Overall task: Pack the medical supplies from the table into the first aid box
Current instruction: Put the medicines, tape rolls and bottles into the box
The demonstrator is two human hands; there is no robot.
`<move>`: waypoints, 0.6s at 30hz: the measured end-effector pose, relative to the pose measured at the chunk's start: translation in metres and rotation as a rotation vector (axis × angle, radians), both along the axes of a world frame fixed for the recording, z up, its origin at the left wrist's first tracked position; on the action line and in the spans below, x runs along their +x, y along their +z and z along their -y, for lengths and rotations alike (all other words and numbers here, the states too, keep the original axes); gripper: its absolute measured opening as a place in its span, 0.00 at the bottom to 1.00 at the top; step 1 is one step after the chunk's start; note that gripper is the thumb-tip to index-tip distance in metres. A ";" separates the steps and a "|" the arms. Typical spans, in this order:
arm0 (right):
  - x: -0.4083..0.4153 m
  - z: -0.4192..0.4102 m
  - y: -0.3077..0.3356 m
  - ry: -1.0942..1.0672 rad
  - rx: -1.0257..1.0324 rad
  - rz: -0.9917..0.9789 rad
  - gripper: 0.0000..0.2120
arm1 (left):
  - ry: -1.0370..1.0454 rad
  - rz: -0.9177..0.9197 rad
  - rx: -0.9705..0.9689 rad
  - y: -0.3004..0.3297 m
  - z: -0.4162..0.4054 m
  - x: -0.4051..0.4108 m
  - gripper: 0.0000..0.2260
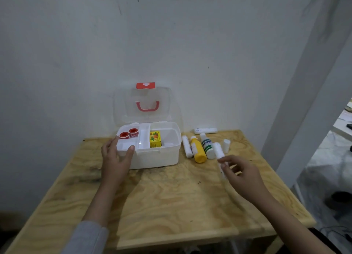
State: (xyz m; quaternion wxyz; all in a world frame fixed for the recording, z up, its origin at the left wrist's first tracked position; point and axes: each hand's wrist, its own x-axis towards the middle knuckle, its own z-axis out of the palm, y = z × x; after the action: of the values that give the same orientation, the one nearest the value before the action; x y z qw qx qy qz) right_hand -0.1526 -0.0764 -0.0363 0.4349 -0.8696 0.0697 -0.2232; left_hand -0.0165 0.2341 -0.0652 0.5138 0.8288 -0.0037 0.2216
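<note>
On the light plywood counter point(171, 196) stands one white plastic first aid box point(158, 156), with its clear lid point(142, 105) open and upright against the wall. Inside the box lies one white inner tray point(131, 139) on the left side, and in this tray are two red-and-white tape rolls point(129, 134). Right of the tray, one yellow cardboard box point(155, 139) stands in the main compartment.

The left hand point(116, 158) holds the front left corner of the tray, thumb on its rim and fingers along its side.

Right of the box lie one yellow plastic bottle point(199, 149), one white bottle with green label point(207, 146) and three white gauze rolls point(186, 147), close together. One white flat device point(205, 130) lies near the wall.

The right hand point(240, 173) pinches one more white roll point(222, 166) by its near end; this part is blurred.
</note>
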 end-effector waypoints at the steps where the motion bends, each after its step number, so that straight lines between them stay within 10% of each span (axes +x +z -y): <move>1: 0.005 -0.006 0.007 0.017 0.007 0.026 0.09 | -0.001 0.002 -0.001 0.000 0.000 0.000 0.26; 18: 0.144 -0.158 0.055 0.296 -0.266 0.000 0.12 | 0.019 -0.038 -0.016 0.004 0.002 -0.003 0.28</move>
State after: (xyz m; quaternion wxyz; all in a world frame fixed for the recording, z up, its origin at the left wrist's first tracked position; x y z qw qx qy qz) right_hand -0.0090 0.0812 0.0186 0.3442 -0.9202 -0.0889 -0.1641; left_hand -0.0191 0.2318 -0.0610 0.5180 0.8289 0.0158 0.2107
